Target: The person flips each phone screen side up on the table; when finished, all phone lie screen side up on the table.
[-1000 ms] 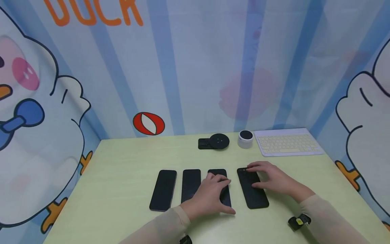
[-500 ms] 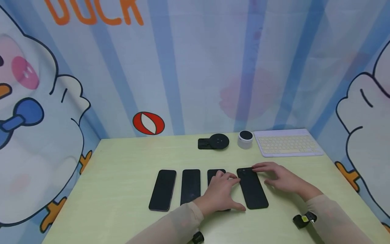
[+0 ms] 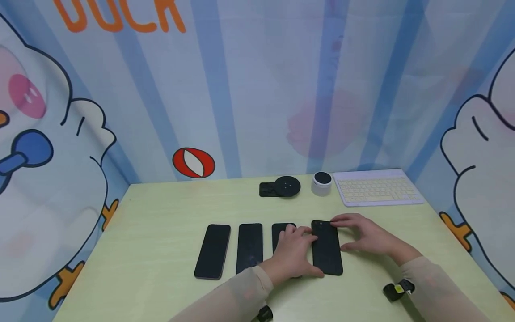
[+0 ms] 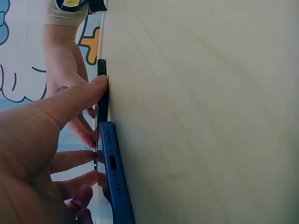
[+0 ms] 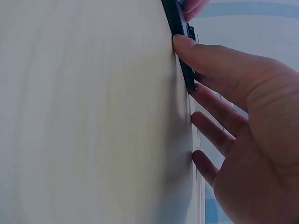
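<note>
Four slots of a row hold dark smartphones: a leftmost phone (image 3: 212,251), a second phone (image 3: 249,246), a third phone (image 3: 280,231) and a rightmost phone (image 3: 327,252) lying camera side up. My left hand (image 3: 293,252) reaches over the third phone, hiding much of it, its thumb and fingertips along the rightmost phone's left edge. In the left wrist view, a blue phone end (image 4: 117,172) with its charging port shows below the thumb. My right hand (image 3: 368,237) has fingertips at that phone's top right corner and its thumb against the phone's right edge (image 5: 184,65).
Behind the phones stand a black round-headed stand (image 3: 287,186), a small white cylinder with a dark top (image 3: 322,184) and a pale lilac keyboard (image 3: 378,188). A printed blue curtain (image 3: 265,89) borders the light table (image 3: 169,214).
The rightmost phone has turned straighter, its near end swinging left. My left hand has moved right to its edge; my right hand has drawn back from over it to its right side.
</note>
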### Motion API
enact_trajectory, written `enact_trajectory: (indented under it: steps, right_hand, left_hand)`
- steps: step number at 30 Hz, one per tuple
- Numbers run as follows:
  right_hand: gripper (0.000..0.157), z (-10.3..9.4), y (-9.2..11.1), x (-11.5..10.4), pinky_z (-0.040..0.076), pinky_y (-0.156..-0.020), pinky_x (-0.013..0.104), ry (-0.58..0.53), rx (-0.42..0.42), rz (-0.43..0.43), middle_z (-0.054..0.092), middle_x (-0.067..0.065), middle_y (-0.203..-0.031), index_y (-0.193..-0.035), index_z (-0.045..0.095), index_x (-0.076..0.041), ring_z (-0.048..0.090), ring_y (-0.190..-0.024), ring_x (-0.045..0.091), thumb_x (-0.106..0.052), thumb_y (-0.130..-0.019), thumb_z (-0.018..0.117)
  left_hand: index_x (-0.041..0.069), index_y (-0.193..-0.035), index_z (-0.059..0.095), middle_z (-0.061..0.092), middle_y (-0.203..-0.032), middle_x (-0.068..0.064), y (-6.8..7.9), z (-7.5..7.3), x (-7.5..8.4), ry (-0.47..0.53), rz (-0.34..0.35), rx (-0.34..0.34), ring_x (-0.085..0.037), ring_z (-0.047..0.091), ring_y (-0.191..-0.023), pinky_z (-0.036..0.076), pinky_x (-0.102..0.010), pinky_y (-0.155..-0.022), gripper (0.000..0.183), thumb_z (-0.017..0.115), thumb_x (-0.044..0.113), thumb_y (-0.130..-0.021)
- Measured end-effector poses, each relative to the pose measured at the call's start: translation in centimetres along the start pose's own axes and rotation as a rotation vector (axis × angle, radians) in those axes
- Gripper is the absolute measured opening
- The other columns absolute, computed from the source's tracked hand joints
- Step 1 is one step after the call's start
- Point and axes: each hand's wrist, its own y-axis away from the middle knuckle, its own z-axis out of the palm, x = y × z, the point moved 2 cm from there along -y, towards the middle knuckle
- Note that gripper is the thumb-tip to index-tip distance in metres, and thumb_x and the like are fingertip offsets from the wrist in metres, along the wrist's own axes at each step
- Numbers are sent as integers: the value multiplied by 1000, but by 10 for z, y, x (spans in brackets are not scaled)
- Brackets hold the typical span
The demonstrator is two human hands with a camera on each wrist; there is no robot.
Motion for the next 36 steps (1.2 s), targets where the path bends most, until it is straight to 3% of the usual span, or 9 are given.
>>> enact_trajectory:
  steps: [15, 25, 36]
  right_hand:
    - [64, 5, -5, -5, 39, -108, 67, -47, -10, 98, 59, 15, -142, -135, 70, -11, 50, -135, 44, -23, -76, 92]
    - [61, 7, -6, -7, 42, -105, 65, -19, 85, 113, 61, 16, -138, -134, 70, -10, 53, -130, 44, -7, -76, 89]
    - [63, -1, -1, -10, 42, -107, 64, -54, 144, 86, 64, 12, -140, -136, 69, -13, 54, -133, 41, -26, -78, 91]
  left_hand:
    - [29, -139, 66, 53, -150, 9, 3, -1, -3, 30, -28, -5, -17, 43, -116, 36, -37, -90, 90, 87, 72, -63]
    - [30, -140, 66, 52, -150, 12, 4, -3, -1, -8, -21, -2, -17, 43, -118, 37, -38, -93, 89, 84, 75, -65]
    - [34, -143, 62, 57, -148, 8, 3, -7, -4, 107, -17, -22, -16, 46, -117, 39, -33, -90, 90, 87, 71, -65]
